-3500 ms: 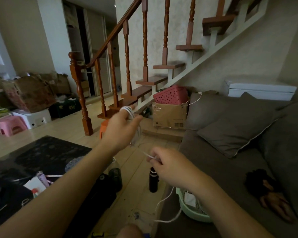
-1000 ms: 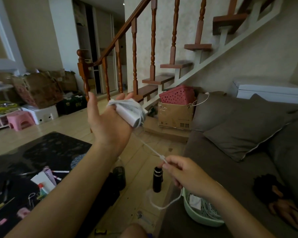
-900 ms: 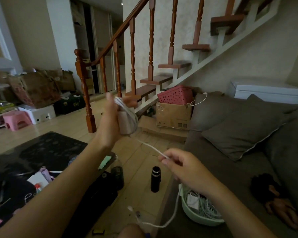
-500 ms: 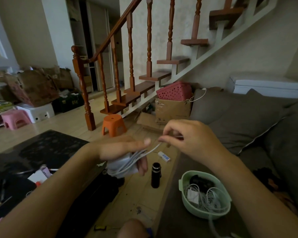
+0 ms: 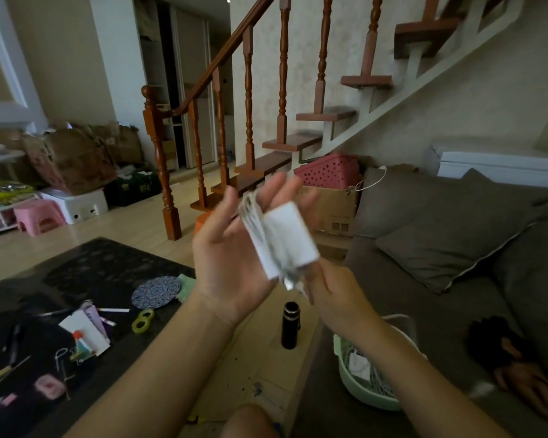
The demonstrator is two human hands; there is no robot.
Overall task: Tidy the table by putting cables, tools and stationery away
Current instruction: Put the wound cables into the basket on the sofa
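- On the dark table (image 5: 108,273) at the left, pens (image 5: 113,310), paper and other small stationery lie scattered. I'd say most of the tidying is not yet done.
- The left hand (image 5: 231,273) is raised in front of the stairs, palm turned up towards the face and fingers spread nearly straight. It is carrying rather than clutching.
- The white charger (image 5: 287,238) lies across those fingers, with its thin cable (image 5: 253,216) wound round it in tight loops.
  - It looks light, a hard smooth block with soft, springy wire on it.
  - The wraps will likely loosen if nothing pins the loose end.
  - I'd hold it across the block with a thumb over the coils, not by the wire.
- The right hand (image 5: 332,295) sits just under the bundle, at the short plug end sticking out below. Its fingertips are hidden behind the charger, so I cannot tell whether it pinches that end.
- The green basket (image 5: 370,403) on the sofa, lower right, already holds white cables and is the likely place for the charger.
- Half a second ago the left hand was lower, with fingers wrapped round the bundle, while the right hand was level with it, pinching the cable end. Now the left palm has opened and lifted, and the long tail that dangled a second ago is wound in.
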